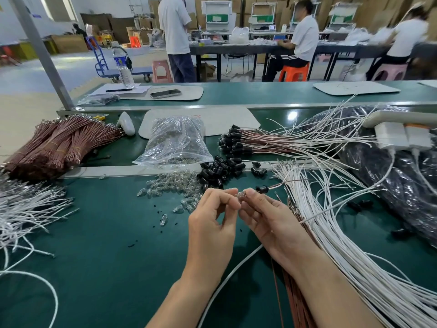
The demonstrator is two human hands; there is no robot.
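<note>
The green counter (pixel 106 268) was the biggest thing, and everything else lay on it. A big black bag (pixel 390 185), shiny and crinkled, lay on its right side. A thick bunch of white wires (pixel 350 252) ran from the near right corner up toward the middle, just beside that bag. Tied bundles of brown wires (pixel 59 145) lay at the far left. Nearer on the left was a heap of loose white wires (pixel 26 209). A clear bag (pixel 176 140) full of tiny glass bulbs sat at the back, in the middle. To its right lay a row of wired sockets (pixel 233 140), with their wires pointing right. In front of them was a pile of black sockets (pixel 218 170). It touched a pile of loose bulbs (pixel 170 185) on its left.

The 2 hands met above the middle of the counter, near the 2 piles. The left hand (pixel 210 230) had its fingers curled, and their tips pinched a small clear bulb (pixel 241 194). The right hand (pixel 274 223) also had curled fingers, and they held 1 black socket (pixel 262 188) with thin wires coming out of its back.

The small clear bulb was up in the air between the 2 hands, just beside the black socket. I could not tell if the 2 touched.
</note>
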